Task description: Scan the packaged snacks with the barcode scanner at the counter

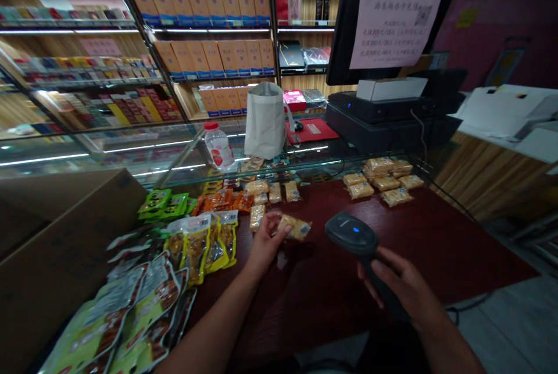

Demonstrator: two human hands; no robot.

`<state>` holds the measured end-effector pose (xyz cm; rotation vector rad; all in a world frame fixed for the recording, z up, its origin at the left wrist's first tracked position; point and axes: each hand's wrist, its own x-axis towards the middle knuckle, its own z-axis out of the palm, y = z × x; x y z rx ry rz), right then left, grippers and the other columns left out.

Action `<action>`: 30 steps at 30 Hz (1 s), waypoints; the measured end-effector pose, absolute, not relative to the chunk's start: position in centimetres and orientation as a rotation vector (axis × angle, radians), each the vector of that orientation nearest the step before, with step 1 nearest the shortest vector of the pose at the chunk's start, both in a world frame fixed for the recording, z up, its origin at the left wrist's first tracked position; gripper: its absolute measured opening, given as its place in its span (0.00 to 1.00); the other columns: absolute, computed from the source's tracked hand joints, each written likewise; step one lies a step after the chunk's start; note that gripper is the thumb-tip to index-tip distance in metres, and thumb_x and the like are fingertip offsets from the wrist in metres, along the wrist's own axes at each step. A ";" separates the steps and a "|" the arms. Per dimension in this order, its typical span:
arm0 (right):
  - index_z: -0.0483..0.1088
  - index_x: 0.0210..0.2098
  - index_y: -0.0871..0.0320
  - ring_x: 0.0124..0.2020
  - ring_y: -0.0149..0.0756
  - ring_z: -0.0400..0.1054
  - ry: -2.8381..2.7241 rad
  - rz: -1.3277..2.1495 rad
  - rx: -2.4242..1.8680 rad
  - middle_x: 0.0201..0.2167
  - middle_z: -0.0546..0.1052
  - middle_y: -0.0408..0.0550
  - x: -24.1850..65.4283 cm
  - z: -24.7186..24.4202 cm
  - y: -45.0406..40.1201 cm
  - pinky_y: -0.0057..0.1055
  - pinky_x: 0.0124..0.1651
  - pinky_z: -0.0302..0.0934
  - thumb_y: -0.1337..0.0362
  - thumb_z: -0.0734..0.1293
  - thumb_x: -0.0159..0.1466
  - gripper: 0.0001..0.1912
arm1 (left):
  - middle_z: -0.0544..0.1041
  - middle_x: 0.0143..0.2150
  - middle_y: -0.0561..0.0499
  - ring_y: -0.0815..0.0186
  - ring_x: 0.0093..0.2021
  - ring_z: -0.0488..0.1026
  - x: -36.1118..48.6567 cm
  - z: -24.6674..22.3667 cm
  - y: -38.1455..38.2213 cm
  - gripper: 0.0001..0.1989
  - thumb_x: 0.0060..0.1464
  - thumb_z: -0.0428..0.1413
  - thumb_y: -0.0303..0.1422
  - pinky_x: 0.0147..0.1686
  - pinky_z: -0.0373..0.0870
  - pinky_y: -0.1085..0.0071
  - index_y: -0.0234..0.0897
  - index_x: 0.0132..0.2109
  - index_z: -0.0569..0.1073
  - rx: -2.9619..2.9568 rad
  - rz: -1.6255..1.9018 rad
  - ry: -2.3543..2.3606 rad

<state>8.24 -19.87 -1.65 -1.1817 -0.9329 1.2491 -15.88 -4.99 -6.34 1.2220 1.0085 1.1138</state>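
Observation:
My left hand (271,237) is closed on a small clear-wrapped snack pack (297,227), pale tan inside, held just over the dark red tabletop (305,304). In my right hand (396,281) is a black barcode scanner (352,233), gripped by its handle, with a blue light lit on top. The scanner's head points left, toward the held pack, with a gap between them. Similar wrapped packs (257,217) lie just behind my left hand. More of them form a pile (383,173) at the back right of the table.
At left are yellow-edged snack pouches (196,243), green packets (165,204), orange packets (220,200), large pouches (126,310) and a cardboard box (65,234). A red-capped bottle (219,147) and white paper bag (264,121) stand on the glass counter. A monitor (342,37) rises at right.

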 end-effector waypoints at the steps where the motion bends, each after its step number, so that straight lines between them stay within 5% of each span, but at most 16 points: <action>1: 0.76 0.31 0.60 0.17 0.25 0.62 -0.934 1.248 -1.187 0.21 0.74 0.43 8.2 -1.7 -19.9 0.19 0.16 0.57 0.45 0.74 0.57 0.22 | 0.78 0.44 0.47 0.64 0.40 0.76 -15.9 -6.4 -4.9 0.27 0.45 0.67 0.42 0.29 0.71 0.76 0.38 0.49 0.66 1.213 1.127 1.007; 7: 0.75 0.35 0.60 0.18 0.27 0.65 -0.958 1.278 -1.205 0.25 0.77 0.45 8.1 -2.4 -20.3 0.21 0.16 0.59 0.46 0.75 0.56 0.22 | 0.77 0.51 0.43 0.57 0.50 0.76 -15.9 -6.9 -4.6 0.26 0.47 0.66 0.43 0.36 0.75 0.71 0.37 0.49 0.69 1.187 1.184 0.995; 17: 0.74 0.45 0.61 0.16 0.26 0.63 -1.037 1.329 -1.221 0.26 0.77 0.45 8.0 -4.0 -20.7 0.23 0.16 0.57 0.47 0.73 0.58 0.25 | 0.77 0.52 0.43 0.57 0.50 0.76 -16.1 -7.2 -4.3 0.24 0.49 0.64 0.42 0.38 0.76 0.68 0.37 0.51 0.70 1.269 1.207 0.998; 30: 0.74 0.41 0.60 0.16 0.28 0.63 -1.024 1.330 -1.245 0.25 0.77 0.46 8.1 -3.6 -20.7 0.25 0.17 0.57 0.47 0.74 0.57 0.23 | 0.78 0.50 0.45 0.58 0.49 0.76 -15.9 -7.0 -4.5 0.24 0.47 0.65 0.42 0.38 0.76 0.69 0.38 0.48 0.70 1.250 1.226 1.009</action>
